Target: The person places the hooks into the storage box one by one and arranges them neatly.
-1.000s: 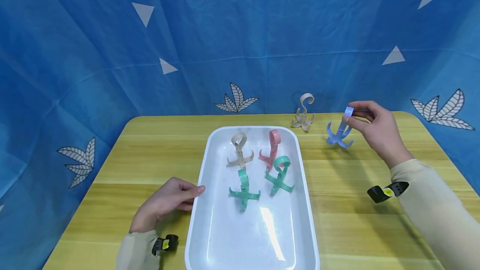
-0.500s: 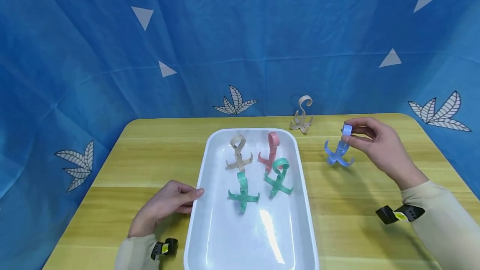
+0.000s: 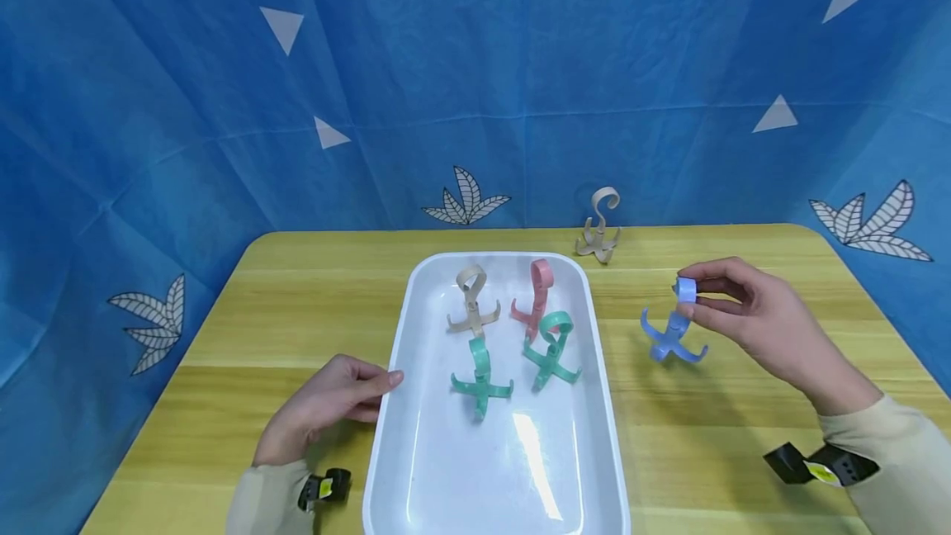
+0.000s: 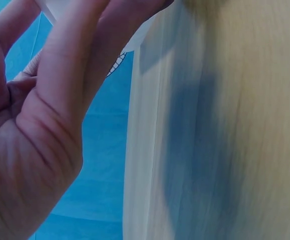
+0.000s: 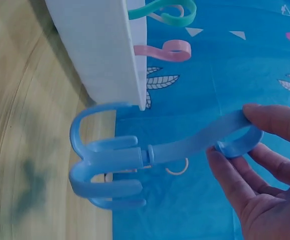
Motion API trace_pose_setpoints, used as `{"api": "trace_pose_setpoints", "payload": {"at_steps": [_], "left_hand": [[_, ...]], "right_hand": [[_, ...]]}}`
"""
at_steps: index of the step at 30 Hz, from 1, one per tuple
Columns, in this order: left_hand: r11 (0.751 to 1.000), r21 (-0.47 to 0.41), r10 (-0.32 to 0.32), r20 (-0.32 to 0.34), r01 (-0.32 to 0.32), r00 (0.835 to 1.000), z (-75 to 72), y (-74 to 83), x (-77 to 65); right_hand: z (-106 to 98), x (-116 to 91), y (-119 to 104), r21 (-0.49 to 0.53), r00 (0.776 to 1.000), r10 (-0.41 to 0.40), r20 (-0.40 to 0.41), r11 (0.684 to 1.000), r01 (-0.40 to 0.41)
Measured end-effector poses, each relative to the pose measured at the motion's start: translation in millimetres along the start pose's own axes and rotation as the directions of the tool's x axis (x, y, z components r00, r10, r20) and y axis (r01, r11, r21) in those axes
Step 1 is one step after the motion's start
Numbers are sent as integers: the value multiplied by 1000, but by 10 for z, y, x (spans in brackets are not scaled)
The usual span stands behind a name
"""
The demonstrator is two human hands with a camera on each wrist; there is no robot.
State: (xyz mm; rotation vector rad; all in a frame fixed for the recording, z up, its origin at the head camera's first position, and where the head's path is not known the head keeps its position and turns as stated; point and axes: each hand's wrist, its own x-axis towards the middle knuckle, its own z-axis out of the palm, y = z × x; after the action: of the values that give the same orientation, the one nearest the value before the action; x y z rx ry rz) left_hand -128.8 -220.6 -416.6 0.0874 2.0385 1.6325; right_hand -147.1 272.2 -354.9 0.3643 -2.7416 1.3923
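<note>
My right hand (image 3: 768, 329) pinches the curled top of a blue four-pronged hook hanger (image 3: 672, 338) between thumb and fingers. In the right wrist view the blue hook hanger (image 5: 114, 159) is above the tabletop, its shadow falling apart from it. My left hand (image 3: 323, 407) grips the left rim of a white tray (image 3: 376, 469), thumb over the edge and fingers outside, partly hidden. Inside the tray stand a beige hook hanger (image 3: 473, 316), a pink one (image 3: 537, 312) and two green ones, the left (image 3: 481, 390) and the right (image 3: 551, 362).
Another beige hook hanger (image 3: 598, 246) stands at the table's back edge, right of the tray. The wooden table (image 3: 312, 287) ends at a blue patterned cloth (image 3: 416, 64) behind it.
My right hand has brought the blue hook hanger back toward me from near the table's far edge. The left hand and the tray have stayed in place.
</note>
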Motion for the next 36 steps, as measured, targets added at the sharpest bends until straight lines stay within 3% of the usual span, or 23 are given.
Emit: {"api": "trace_pose_setpoints", "payload": {"at_steps": [15,22,25,31,36], "left_hand": [[1000,15,5,-5,-5,1000,-9,5,-2],[1000,29,10,1,-10,1000,-9,2,9],[999,42,12,3,-12,1000,-13,9,17],[999,35,15,15,-15,1000,-41,-24,-10],[999,26,21,23,-21,1000,-44,-41,11]], "right_hand": [[14,-299,-142,129,993,-115,31,986,110],[43,-417,-296,62,985,-164,54,985,160],[60,-476,-385,61,972,-229,57,972,226],[113,-555,-561,105,925,-361,121,931,350],[144,-603,-652,160,901,-402,164,912,378]]}}
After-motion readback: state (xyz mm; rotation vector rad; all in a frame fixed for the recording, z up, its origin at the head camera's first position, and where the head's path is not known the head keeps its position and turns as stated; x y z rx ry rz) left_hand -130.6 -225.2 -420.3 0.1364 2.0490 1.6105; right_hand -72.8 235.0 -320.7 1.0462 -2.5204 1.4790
